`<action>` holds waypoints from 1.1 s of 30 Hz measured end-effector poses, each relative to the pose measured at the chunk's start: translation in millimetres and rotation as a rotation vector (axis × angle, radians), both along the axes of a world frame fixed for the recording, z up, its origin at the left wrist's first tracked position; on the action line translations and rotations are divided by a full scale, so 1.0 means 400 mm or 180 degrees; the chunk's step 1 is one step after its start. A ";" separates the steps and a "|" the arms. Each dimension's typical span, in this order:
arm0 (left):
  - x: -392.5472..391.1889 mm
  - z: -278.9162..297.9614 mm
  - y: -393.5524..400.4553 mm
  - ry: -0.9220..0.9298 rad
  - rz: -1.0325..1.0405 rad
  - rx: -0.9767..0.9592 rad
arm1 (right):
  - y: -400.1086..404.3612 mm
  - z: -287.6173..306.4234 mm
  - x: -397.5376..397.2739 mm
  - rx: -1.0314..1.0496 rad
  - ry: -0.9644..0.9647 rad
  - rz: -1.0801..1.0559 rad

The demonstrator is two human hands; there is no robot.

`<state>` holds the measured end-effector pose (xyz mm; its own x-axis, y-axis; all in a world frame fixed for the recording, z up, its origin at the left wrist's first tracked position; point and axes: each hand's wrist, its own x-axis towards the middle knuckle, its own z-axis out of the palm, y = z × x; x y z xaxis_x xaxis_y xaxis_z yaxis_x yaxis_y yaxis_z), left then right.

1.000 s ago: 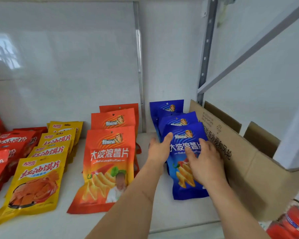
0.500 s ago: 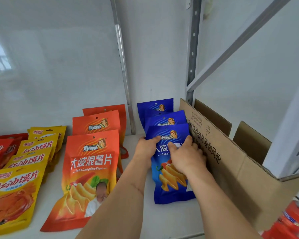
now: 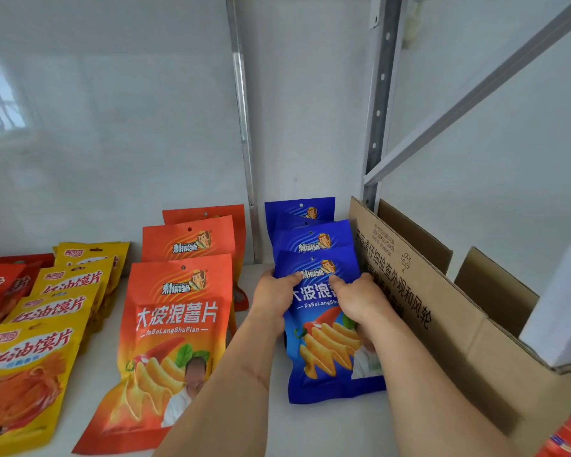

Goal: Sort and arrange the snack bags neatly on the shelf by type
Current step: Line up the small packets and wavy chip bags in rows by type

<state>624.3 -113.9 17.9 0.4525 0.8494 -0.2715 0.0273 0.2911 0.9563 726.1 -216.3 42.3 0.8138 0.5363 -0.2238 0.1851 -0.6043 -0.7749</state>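
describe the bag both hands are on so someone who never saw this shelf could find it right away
Start at the open cardboard box at the right end of the white shelf. Just left of it runs a row of blue chip bags overlapping front to back. The one meant is the front blue bag, nearest the shelf edge, the only one gripped by the left hand and right hand.

Bright, even daylight fills the white shelf [image 3: 327, 423]; soft shadows only, beneath the forearms and beside the cardboard box [image 3: 442, 324]. Window reflection glares on the glossy back panel [image 3: 112, 143] at 9 o'clock. Wide-angle lens bends the uprights; corners slightly soft, esp. at 4 o'clock.
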 end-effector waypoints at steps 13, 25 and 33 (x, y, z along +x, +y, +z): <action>-0.045 -0.011 0.019 0.0139 0.0320 0.0614 | -0.037 -0.041 -0.006 0.0618 0.0018 0.0543; -0.039 -0.026 -0.027 0.0607 0.0393 0.1347 | -0.044 -0.094 -0.018 0.0611 -0.0881 0.0437; -0.045 0.052 -0.047 0.1603 0.0431 0.1707 | -0.059 -0.055 -0.040 0.0118 -0.1695 0.0180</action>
<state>606.3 -132.6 38.6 0.2648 0.9631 0.0490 0.4965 -0.1797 0.8492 710.0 -239.9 20.4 0.7791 0.5823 0.2321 0.5900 -0.5560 -0.5855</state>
